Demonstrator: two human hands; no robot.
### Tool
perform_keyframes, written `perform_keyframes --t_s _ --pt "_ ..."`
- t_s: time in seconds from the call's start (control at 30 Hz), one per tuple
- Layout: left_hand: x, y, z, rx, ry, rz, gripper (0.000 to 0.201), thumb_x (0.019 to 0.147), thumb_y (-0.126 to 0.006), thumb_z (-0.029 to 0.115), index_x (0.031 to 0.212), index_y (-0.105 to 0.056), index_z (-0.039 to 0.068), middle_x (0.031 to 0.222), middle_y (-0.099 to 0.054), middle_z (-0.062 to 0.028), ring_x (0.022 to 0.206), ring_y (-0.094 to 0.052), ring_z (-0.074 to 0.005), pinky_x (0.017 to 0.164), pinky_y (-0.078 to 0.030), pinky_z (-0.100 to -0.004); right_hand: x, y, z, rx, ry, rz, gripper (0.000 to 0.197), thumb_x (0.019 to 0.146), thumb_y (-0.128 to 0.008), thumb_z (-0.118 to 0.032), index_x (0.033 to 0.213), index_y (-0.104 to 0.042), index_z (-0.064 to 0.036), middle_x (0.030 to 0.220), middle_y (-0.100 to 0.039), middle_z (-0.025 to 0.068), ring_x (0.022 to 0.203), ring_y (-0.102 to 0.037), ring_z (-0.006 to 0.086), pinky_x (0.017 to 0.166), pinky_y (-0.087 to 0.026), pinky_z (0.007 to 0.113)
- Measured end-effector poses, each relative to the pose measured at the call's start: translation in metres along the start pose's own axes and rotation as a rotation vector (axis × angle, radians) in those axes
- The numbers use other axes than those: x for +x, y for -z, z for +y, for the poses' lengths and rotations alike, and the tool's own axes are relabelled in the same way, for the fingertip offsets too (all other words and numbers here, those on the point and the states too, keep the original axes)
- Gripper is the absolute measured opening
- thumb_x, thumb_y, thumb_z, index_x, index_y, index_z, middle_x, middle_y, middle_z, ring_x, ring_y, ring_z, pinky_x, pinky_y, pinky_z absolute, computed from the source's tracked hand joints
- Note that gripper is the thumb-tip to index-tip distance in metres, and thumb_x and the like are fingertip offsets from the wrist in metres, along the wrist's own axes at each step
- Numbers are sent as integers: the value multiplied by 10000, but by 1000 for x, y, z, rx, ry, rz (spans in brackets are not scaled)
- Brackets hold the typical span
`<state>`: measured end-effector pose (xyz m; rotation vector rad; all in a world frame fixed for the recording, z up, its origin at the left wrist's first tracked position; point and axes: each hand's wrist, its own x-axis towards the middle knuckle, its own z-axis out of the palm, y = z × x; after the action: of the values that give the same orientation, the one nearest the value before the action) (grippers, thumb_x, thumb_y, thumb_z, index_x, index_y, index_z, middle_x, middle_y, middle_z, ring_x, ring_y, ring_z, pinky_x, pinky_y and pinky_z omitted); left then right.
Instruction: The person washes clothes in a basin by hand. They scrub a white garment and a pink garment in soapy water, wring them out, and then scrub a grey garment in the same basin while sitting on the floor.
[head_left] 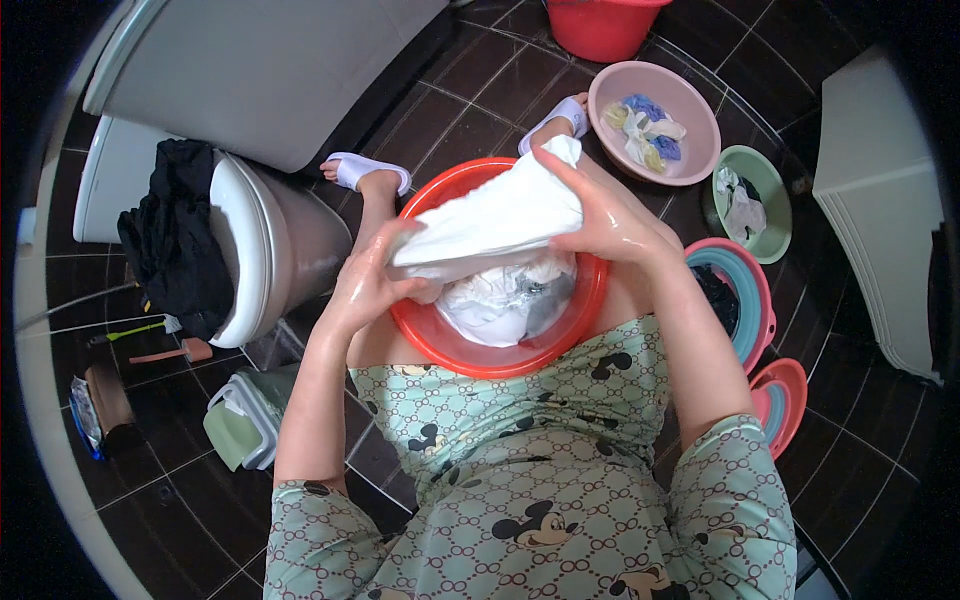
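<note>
Both hands (pixel 360 287) (pixel 618 212) grip white cloth (pixel 490 215) in their fingers (pixel 576 180) above a red basin (pixel 478 366) of apparently wet laundry (pixel 490 318).

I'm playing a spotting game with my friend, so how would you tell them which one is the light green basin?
Start at the big red basin in the middle, then go up and right across the dark tiles. Between the pale pink basin and the bigger pink-and-blue basin sits the light green basin, the only green one in that line.
</note>
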<state>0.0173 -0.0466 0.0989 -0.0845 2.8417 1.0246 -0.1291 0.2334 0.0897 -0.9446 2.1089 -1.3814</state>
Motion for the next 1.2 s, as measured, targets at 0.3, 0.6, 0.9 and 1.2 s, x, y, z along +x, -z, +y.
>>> perform_keyframes --t_s 0.3,0.6,0.9,1.2 --pt "17 2 -41 88 34 32 252 786 -624 57 1033 -648 97 851 -567 -139 851 -603 -298 770 -473 -373 15 7 56 -539 -12 -23 478 716 -629 -12 1189 -564 -30 1205 -519 216 1070 -557 310 914 -451 336" --pt "16 -21 -82 -1394 341 -57 398 882 -555 280 1153 -573 -10 1161 -599 -75 1053 -577 -232 941 -435 -365 22 -18 88 797 -215 -132 381 886 -533 -190 1228 -547 -24 1156 -608 73 1087 -553 201 966 -405 314" --pt "20 -54 -49 -1532 481 60 693 947 -345 544 1380 -337 3 1354 -464 -136 1216 -491 -250 1012 -407 -393 42 -71 89 1560 -484 138 455 932 -461 -388 1166 -578 -16 1086 -649 103 1021 -606 236 924 -462 388" --pt "44 -99 -39 -1543 596 265 658 952 -350 529 1354 -381 9 1321 -496 -127 1182 -517 -242 987 -426 -381 52 -136 56 570 -207 497 185 853 -623 -263 917 -597 -91 899 -605 74 801 -616 188 725 -487 365"
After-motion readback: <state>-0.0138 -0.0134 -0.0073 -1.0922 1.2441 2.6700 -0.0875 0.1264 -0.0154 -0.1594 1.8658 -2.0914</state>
